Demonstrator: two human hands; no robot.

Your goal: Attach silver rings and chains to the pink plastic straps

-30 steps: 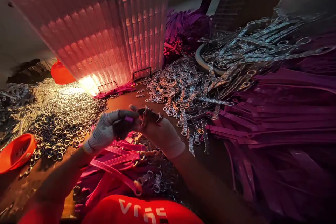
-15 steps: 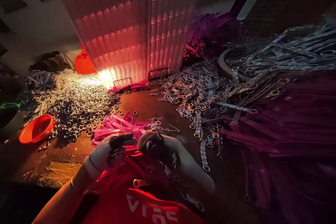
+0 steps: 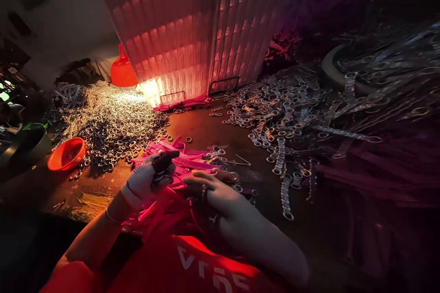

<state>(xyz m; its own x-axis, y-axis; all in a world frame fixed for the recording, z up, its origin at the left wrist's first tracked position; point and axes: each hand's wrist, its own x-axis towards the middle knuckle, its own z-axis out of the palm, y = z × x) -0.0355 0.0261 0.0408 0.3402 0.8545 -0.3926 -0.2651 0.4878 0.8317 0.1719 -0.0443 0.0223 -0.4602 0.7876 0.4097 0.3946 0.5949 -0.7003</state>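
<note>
My left hand (image 3: 153, 176), in a pale glove with dark fingertips, is closed above a heap of pink straps (image 3: 185, 162). Whatever its curled fingers grip is too dark to make out. Close on its right, my right hand (image 3: 223, 199) has its fingers bent together and pointing left, with small shiny bits among them; what it holds is unclear. More pink straps hang below both hands toward my red shirt. Several metal ring pieces (image 3: 238, 188) lie just beyond my right hand.
A bright lamp with a red shade (image 3: 123, 72) stands at the back left, over a large pile of metal rings (image 3: 113, 123). Nearby is a red bowl (image 3: 67, 154). A tall ribbed clear panel (image 3: 178, 41) stands behind. Ring-ended metal strips (image 3: 275, 105) and purple straps (image 3: 371, 178) heap up on the right.
My right hand has turned and opened out from a tight, dark curl, its back now showing. A metal-ended strap below the hands is no longer visible. The whole view has shifted.
</note>
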